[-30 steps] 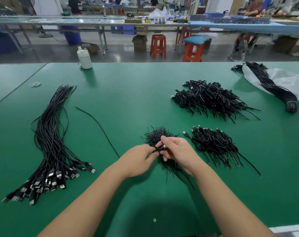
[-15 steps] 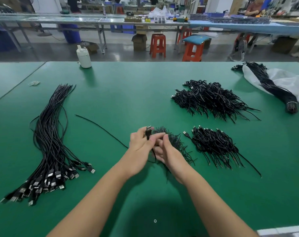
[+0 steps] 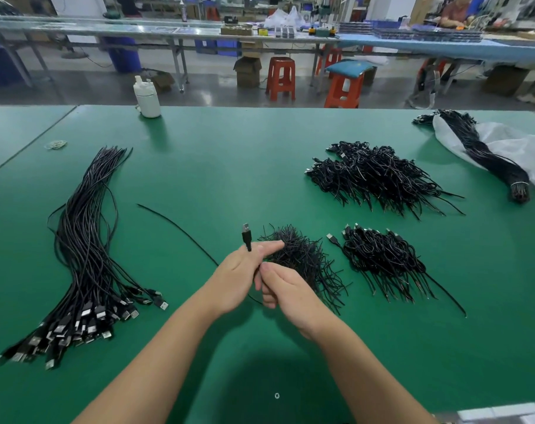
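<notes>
Green table (image 3: 260,154) carried everything. Long bundle of USB cables (image 3: 85,246) lay left, plugs toward near edge. Large heap of coiled cables (image 3: 379,175) far right; smaller heap (image 3: 382,258) nearer. Pile of black twist ties (image 3: 302,258) at centre, just beyond hands. Left hand (image 3: 235,280) gripped USB cable (image 3: 246,237), plug upright above fingers, cord trailing far-left over table. Right hand (image 3: 290,295) curled, touching left hand; could not tell what it held.

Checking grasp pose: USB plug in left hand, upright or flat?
Upright: the USB plug sticks up above the left hand, metal end on top.
</notes>
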The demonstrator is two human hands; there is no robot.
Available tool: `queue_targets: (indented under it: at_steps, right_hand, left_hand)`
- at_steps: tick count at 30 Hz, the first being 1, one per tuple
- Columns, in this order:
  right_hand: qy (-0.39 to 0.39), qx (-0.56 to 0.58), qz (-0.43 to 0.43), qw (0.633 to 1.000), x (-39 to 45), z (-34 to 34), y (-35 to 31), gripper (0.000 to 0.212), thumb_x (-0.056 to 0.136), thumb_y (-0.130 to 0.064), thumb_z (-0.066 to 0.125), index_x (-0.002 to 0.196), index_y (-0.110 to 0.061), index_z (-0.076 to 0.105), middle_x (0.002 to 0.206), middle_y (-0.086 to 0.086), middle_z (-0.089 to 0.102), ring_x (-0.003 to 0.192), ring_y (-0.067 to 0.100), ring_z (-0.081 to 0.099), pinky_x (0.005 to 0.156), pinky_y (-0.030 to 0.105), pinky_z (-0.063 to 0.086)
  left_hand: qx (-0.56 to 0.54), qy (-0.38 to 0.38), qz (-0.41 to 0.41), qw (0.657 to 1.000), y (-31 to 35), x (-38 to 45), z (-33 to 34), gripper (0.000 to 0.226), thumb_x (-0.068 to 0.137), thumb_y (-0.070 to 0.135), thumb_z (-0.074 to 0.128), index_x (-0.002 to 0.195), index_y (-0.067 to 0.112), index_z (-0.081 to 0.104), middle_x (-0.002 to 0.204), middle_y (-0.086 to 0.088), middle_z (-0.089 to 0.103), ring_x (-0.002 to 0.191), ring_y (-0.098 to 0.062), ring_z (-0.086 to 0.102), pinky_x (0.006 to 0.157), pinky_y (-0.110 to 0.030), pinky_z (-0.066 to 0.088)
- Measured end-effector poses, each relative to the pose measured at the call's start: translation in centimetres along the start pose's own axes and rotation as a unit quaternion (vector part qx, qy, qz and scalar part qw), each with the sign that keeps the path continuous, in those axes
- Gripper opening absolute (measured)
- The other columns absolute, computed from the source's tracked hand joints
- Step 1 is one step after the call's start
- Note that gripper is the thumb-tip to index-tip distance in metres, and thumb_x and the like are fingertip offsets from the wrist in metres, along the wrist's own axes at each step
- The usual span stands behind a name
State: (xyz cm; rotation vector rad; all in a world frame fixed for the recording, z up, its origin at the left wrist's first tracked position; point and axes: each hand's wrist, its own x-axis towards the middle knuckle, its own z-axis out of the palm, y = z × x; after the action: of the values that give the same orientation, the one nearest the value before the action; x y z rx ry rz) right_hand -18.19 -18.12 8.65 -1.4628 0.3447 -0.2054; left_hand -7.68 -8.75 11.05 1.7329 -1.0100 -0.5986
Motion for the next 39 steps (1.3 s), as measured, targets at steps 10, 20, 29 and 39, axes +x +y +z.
queue_targets:
  at_steps: [10, 20, 29, 39]
  right_hand:
    - [-0.011, 0.249, 0.058, 0.967, 0.8, 1.0, 1.8, 0.036, 0.1, -0.02, 0.049, 0.065, -0.016, 0.057, 0.06, -0.001, 0.018, 0.047, 0.01, 0.02, 0.052, 0.025, 0.027]
    - [0.032, 0.248, 0.085, 0.964, 1.1, -1.9, 0.7, 0.036, 0.1, -0.023, 0.048, 0.065, -0.015, 0.05, 0.052, -0.005, 0.023, 0.044, 0.009, 0.018, 0.051, 0.028, 0.015]
    - [-0.012, 0.081, 0.019, 0.997, -0.1, -1.3, 0.6, 0.029, 0.105, -0.02, 0.043, 0.079, -0.011, 0.051, 0.055, -0.005, 0.027, 0.049, 0.011, 0.018, 0.054, 0.031, 0.013]
    - [0.001, 0.263, 0.096, 0.96, -0.2, -0.2, 2.6, 0.034, 0.097, -0.028, 0.051, 0.064, -0.017, 0.048, 0.052, -0.004, 0.019, 0.045, 0.01, 0.015, 0.046, 0.024, 0.017]
  left_hand:
    - [-0.431, -0.081, -0.043, 0.898, 2.2, 0.7, -1.3, 0.046, 0.099, 0.038, 0.035, 0.101, 0.007, 0.069, 0.089, -0.023, 0.072, 0.031, -0.02, 0.048, 0.038, -0.018, 0.033]
    - [-0.02, -0.28, -0.222, 0.934, 0.4, -0.7, -1.2, 0.052, 0.108, 0.035, 0.028, 0.104, -0.004, 0.061, 0.097, -0.027, 0.071, 0.052, -0.025, 0.067, 0.043, -0.024, 0.049]
    - [-0.368, -0.016, -0.232, 0.9, -0.8, 0.1, -0.1, 0.049, 0.107, 0.033, 0.027, 0.123, -0.003, 0.057, 0.111, -0.019, 0.068, 0.094, -0.024, 0.069, 0.079, -0.032, 0.057]
    - [-0.557, 0.066, -0.157, 0.813, 1.1, 1.9, -2.5, 0.033, 0.103, 0.028, 0.039, 0.086, 0.007, 0.058, 0.063, -0.006, 0.065, 0.027, -0.004, 0.035, 0.028, -0.013, 0.027]
